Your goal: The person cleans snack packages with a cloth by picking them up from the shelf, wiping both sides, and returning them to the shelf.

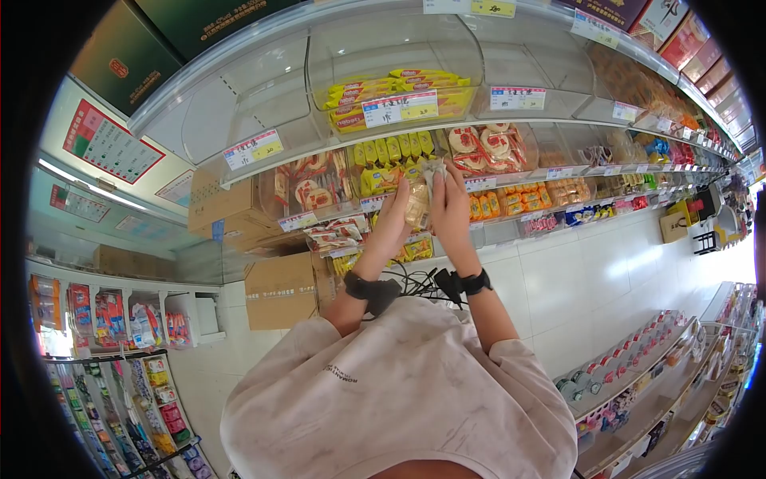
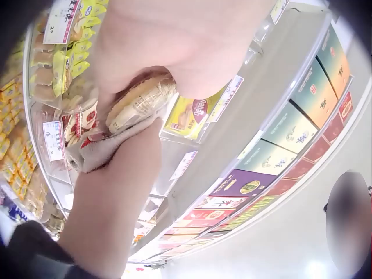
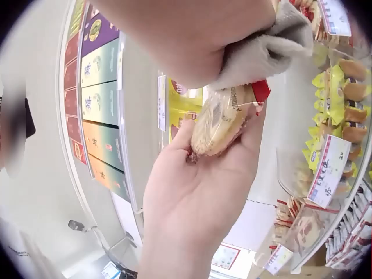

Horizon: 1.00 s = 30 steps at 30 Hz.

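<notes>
A round pastry in a clear wrapper point(image 1: 416, 209) point(image 2: 142, 104) point(image 3: 218, 125) is gripped between the thumb and fingers of my left hand point(image 1: 388, 227) point(image 2: 174, 40) point(image 3: 200, 189). My right hand point(image 1: 453, 214) point(image 2: 119, 186) point(image 3: 186, 35) holds a bunched grey-white cloth point(image 1: 433, 169) point(image 2: 102, 151) point(image 3: 264, 58), which lies against the wrapper. Part of the pack is red at one end in the right wrist view. Both hands are close together in front of the snack shelves, and the cloth partly hides the right fingertips.
Yellow snack packs point(image 1: 392, 149) and red-and-white packs point(image 1: 488, 146) fill clear shelf bins ahead, with price tags point(image 1: 400, 108) along the edges. Cardboard boxes point(image 1: 279, 291) stand below at the left. More stocked shelving point(image 1: 638, 363) is at the lower right.
</notes>
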### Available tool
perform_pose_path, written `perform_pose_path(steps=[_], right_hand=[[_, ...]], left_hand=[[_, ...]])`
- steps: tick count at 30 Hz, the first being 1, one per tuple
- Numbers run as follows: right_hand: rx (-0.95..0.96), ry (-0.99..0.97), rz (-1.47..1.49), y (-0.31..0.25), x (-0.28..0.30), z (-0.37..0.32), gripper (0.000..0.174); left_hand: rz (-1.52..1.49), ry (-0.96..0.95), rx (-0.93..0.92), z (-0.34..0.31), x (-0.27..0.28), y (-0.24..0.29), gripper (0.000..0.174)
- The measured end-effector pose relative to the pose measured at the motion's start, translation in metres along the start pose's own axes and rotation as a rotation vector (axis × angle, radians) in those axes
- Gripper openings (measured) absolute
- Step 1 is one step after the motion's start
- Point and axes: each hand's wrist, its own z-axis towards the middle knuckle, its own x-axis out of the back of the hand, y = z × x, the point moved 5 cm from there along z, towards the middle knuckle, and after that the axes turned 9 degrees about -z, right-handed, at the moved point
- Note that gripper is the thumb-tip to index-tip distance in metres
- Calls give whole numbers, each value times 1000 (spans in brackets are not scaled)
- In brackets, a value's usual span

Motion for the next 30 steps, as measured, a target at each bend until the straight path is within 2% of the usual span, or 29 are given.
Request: perform_pose_path(steps=[2,4,6,8,11,14,17,20,23,25,26,28,29,30], right_hand=[[-217,-238,215,11,-4,2,30],[-86,-189,189,-7,-3,-6,32],[75,-166,136,-24,-4,-13,33],[256,-155,63,-37,-4,-19,35],[373,-87,-165,-39,-1,-17,36],[99,47,-158,12,-18,-18,33],[-502,-180,326,45,-26,-23,34],[-955,-213,864,52,-25,-32,36],[-900,-220,866,24,-7,-30,33],[-723,-239,682,36,-3,-28,32],[-633,-248,590,39,-1,-25,32],[-229,-86,322,22,15,-10,29],[-29,-3,186,11,21,-6,28],[92,-57,122,3,19,-6,32]], left_hand=[[121,157,1,2,17,-8,57],[188,197,-35,9,28,-11,57],[192,136,-109,12,29,-8,58],[63,140,-157,13,24,-4,56],[22,189,-146,15,32,-6,54],[71,228,-156,16,32,-7,52],[259,214,-229,12,24,0,50],[397,235,-279,1,3,21,49],[524,196,-248,4,11,27,49],[653,170,-253,9,20,27,49],[579,167,-230,9,23,23,50],[432,158,-188,7,24,21,52],[282,132,-55,11,31,14,53],[133,106,76,14,37,10,54]])
